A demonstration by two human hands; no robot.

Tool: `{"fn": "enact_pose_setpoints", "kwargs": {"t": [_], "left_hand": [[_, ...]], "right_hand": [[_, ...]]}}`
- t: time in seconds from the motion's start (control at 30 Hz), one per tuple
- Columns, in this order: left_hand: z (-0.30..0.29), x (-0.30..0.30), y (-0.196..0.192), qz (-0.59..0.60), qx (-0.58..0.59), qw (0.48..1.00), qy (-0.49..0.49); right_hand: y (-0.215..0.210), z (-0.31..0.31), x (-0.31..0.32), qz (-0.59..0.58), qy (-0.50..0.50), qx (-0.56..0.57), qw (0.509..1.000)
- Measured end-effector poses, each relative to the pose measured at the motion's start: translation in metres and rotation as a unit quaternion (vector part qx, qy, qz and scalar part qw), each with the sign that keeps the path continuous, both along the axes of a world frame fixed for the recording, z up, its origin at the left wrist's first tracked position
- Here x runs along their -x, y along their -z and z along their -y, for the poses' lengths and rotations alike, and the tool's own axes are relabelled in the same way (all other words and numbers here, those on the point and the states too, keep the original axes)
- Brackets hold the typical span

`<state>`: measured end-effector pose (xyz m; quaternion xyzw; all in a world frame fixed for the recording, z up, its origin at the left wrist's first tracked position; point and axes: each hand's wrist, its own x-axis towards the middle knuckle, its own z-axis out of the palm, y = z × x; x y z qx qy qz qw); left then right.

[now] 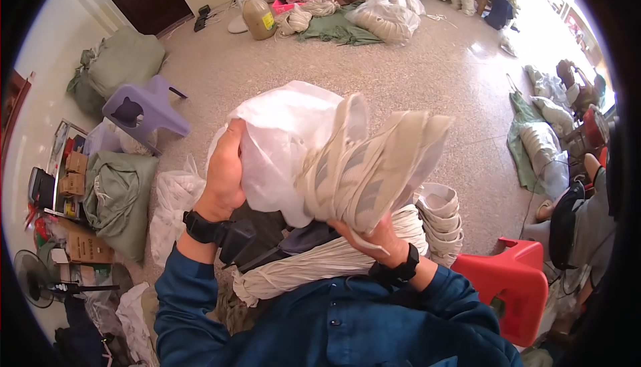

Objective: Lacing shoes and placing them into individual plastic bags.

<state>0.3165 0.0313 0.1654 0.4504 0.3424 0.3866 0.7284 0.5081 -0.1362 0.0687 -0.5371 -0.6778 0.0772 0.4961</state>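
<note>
My left hand [226, 173] grips the near left side of a white translucent plastic bag [284, 143], its fingers partly hidden by the bag. My right hand [375, 241] is closed around the underside of a bundle of nested beige shoe uppers [377, 166] with grey patches. The bundle tilts up and to the right, and its left end meets the mouth of the bag; how far it goes inside is hidden. Across my lap, below both hands, lies a long bundle of cream fabric pieces [300, 270]. Another beige nested stack [441, 223] stands just right of my right hand.
A red plastic stool [511, 280] is at my right, a purple one [150, 110] at the far left. Green sacks [123, 197] and cardboard boxes [90, 243] line the left side. A seated person [581, 227] works at the right; others sit farther back near a brown jug [258, 18].
</note>
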Motion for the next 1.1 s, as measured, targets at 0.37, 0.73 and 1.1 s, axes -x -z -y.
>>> {"fn": "enact_pose_setpoints", "kwargs": {"t": [0.37, 0.73, 1.1], "left_hand": [[0.109, -0.013, 0.009, 0.014, 0.195, 0.971, 0.137], [0.112, -0.063, 0.042, 0.318, 0.143, 0.885, 0.309], [-0.024, 0.035, -0.002, -0.281, -0.199, 0.938, 0.042]], "right_hand": [[0.011, -0.014, -0.042, -0.071, 0.058, -0.017, 0.996], [0.024, 0.055, -0.023, -0.485, -0.095, 0.25, 0.833], [0.006, 0.04, 0.051, 0.154, -0.375, 0.179, 0.896]]}}
